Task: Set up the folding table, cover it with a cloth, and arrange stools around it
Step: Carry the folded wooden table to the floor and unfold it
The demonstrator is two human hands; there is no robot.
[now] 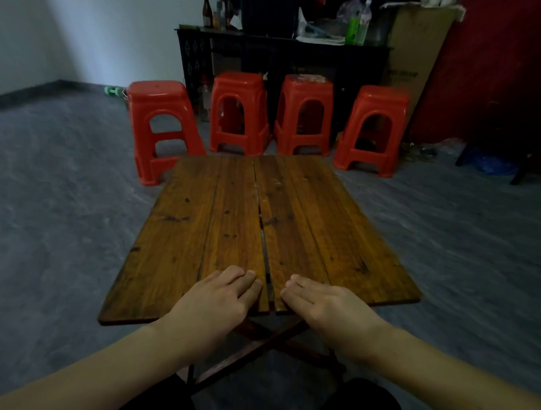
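My left hand [222, 293] and right hand [323, 303] rest flat, fingers straight, on the worktop [192, 219]; four stools [238, 111] stand beyond.

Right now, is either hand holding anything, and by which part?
Nothing is gripped. Left hand and right hand lie flat on the folding table by its near edge, either side of its centre gap.

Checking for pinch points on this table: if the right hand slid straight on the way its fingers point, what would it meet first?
The right hand would first cross the centre seam of the tabletop, then likely touch the left hand.
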